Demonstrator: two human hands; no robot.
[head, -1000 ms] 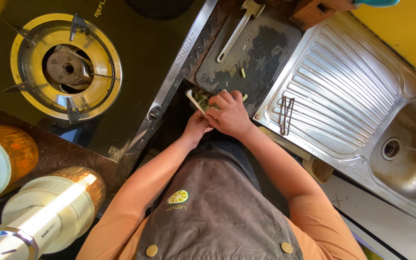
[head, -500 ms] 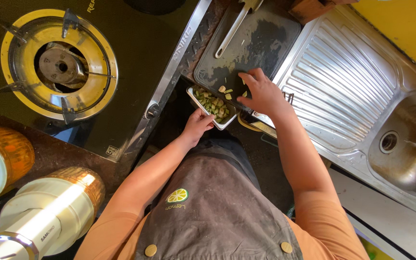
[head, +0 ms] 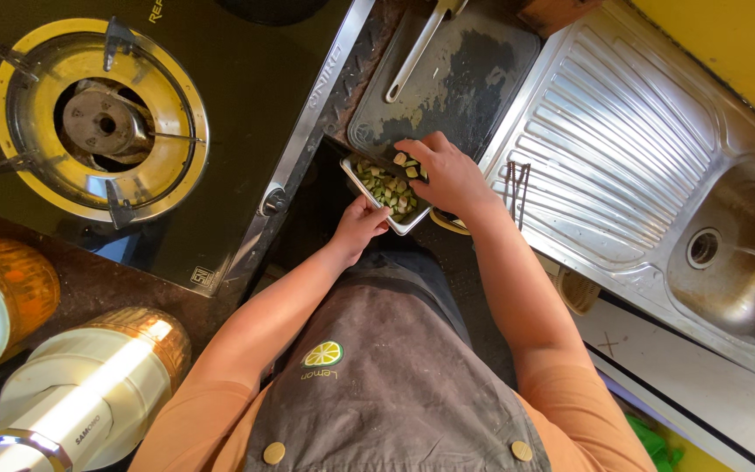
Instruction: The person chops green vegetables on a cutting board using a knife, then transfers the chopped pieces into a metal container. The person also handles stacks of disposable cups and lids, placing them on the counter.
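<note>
Kitchen counter, counted by kind

Two bare hands, left and right, at twelve o'clock from the apron; one small rectangular metal tray of chopped green vegetable pieces, too many to count; one dark cutting board; one round brass gas burner at ten o'clock; one stainless steel sink at three o'clock.

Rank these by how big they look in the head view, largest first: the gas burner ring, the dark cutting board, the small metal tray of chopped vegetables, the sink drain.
1. Gas burner ring and dark cutting board: look about alike, so not ranked apart.
2. Small metal tray, held by the left hand, partly covered by the right hand.
3. Sink drain.
</note>
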